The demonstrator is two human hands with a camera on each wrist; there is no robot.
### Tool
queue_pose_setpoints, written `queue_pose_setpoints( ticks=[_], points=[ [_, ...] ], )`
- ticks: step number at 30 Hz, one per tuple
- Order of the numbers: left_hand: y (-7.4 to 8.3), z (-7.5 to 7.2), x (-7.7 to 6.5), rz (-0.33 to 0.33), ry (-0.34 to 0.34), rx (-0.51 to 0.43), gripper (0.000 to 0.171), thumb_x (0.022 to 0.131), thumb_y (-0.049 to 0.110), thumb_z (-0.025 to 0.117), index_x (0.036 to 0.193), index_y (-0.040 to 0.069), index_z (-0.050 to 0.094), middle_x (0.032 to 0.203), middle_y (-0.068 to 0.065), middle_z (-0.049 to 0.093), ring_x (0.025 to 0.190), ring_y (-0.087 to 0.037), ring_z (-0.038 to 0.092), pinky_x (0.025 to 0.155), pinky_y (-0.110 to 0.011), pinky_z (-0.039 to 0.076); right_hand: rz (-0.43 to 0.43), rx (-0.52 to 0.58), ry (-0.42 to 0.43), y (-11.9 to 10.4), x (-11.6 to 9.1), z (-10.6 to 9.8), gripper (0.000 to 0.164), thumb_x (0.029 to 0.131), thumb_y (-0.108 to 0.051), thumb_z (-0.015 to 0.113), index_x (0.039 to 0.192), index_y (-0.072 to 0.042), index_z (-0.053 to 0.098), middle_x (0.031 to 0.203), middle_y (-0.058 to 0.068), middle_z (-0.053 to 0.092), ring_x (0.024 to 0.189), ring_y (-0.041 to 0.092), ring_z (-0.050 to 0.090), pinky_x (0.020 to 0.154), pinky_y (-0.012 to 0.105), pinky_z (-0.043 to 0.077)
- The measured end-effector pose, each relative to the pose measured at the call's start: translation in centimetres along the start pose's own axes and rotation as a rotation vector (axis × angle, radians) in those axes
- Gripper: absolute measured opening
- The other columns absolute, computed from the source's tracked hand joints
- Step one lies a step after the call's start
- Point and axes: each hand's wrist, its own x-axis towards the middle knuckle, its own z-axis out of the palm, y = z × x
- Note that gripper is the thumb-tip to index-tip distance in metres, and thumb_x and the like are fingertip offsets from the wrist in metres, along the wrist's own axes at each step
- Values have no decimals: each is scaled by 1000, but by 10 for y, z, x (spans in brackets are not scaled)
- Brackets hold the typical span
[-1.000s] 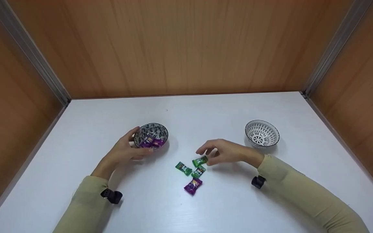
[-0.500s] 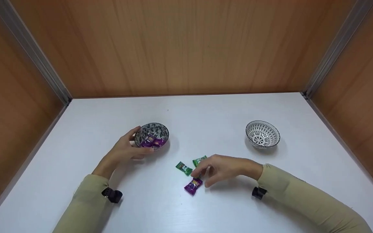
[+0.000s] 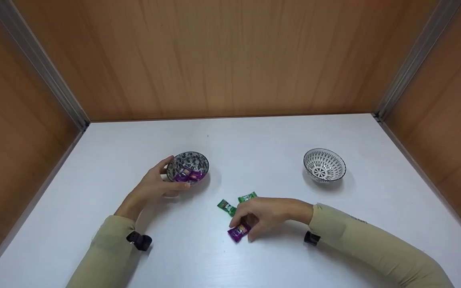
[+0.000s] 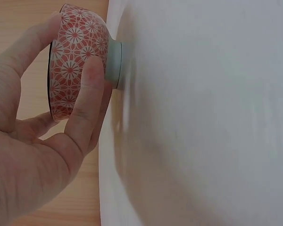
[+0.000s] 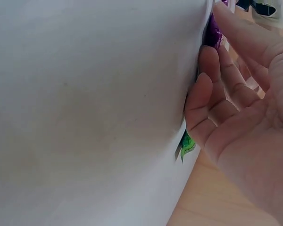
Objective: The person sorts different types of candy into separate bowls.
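My left hand (image 3: 153,186) grips a small bowl (image 3: 190,160), thumb and fingers about its side. Inside, the bowl has a dark floral print; its outer wall (image 4: 70,66) is red with white flowers, above a pale green foot. Purple-wrapped candies (image 3: 188,175) lie in it. At the middle of the table, my right hand (image 3: 268,214) pinches a purple candy (image 3: 237,233), thumb on one side and fingers curled on the other. Just beyond that hand lie two green-wrapped candies, one to the left (image 3: 226,207) and one farther back (image 3: 247,197).
A second bowl (image 3: 324,165), white with dark dashes inside, stands at the right with nothing in it. The white table (image 3: 254,140) is enclosed by wooden panels (image 3: 230,60) at the back and both sides.
My right hand has come toward me, from the back green candy over another green one, now hidden, to the purple candy, which has shifted slightly. The left hand stays on the bowl.
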Motion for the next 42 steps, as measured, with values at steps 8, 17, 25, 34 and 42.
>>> queue_pose_setpoints(
  ticks=[8, 17, 25, 34, 42],
  points=[
    [0, 0, 0, -4, -1, 2, 123, 72, 22, 95, 164, 18, 13, 148, -27, 33, 127, -45, 53, 86, -42, 59, 22, -81, -42, -4, 6, -2, 46, 82, -15, 86, 126, -17, 71, 114, -7, 64, 97, 4, 58, 84, 19, 51],
    [0, 1, 1, -1, -2, -3, 122, 73, 21, 94, 164, 18, 13, 147, -27, 34, 122, -44, 57, 85, -43, 60, -42, -100, -51, -3, 9, 0, 37, 86, -7, 80, 122, -12, 72, 114, -5, 67, 101, 3, 60, 90, 19, 50],
    [1, 1, 1, -17, 3, -21, 119, 76, 15, 92, 164, 19, 13, 148, -27, 32, 125, -44, 55, 86, -43, 59, -56, -63, -43, -3, 8, 0, 35, 88, -4, 78, 122, -9, 73, 113, -4, 68, 95, 6, 60, 84, 21, 52],
    [0, 1, 0, -23, 9, -11, 123, 72, 21, 95, 164, 19, 14, 149, -27, 32, 125, -45, 54, 85, -42, 60, -60, -67, -43, -2, 7, 0, 34, 88, -4, 76, 122, -10, 73, 113, -4, 67, 97, 6, 59, 86, 21, 51],
    [0, 0, 1, -7, 4, 4, 124, 72, 22, 95, 164, 17, 12, 148, -28, 32, 129, -46, 50, 87, -40, 59, -37, -53, -60, -5, 6, -3, 33, 91, -9, 75, 123, -11, 72, 116, -4, 68, 101, 6, 60, 89, 21, 51]
  ],
)
